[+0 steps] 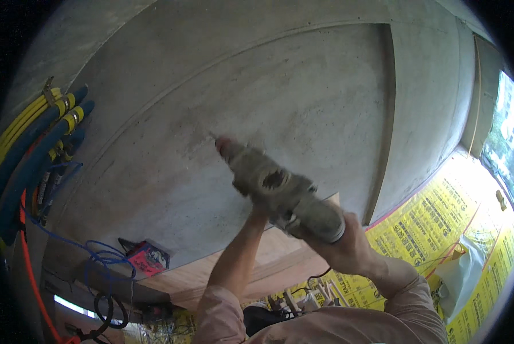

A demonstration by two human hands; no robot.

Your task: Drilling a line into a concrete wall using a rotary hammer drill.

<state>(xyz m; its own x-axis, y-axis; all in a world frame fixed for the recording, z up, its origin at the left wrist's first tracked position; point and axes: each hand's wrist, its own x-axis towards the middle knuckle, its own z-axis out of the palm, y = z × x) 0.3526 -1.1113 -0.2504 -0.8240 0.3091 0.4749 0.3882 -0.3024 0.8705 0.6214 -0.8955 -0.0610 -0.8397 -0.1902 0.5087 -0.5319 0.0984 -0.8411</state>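
A dusty grey hammer drill (291,192) is raised in front of me, slanting up and to the left. Its reddish chuck (225,145) carries a thin bit that points at the grey concrete surface (303,103). Whether the tip touches the concrete I cannot tell. My right hand (348,246) is closed round the rear end of the drill. From below, my left hand (260,217) holds the drill near its middle, with its fingers mostly hidden behind the body.
Blue and yellow hoses (39,137) run along the left, with a blue cable (99,255) and an orange cord (32,275) below. A pink-red box (149,259) is beside wooden boards (268,252). Yellow printed sheeting (423,212) covers the floor at right; white plastic (463,275) lies there.
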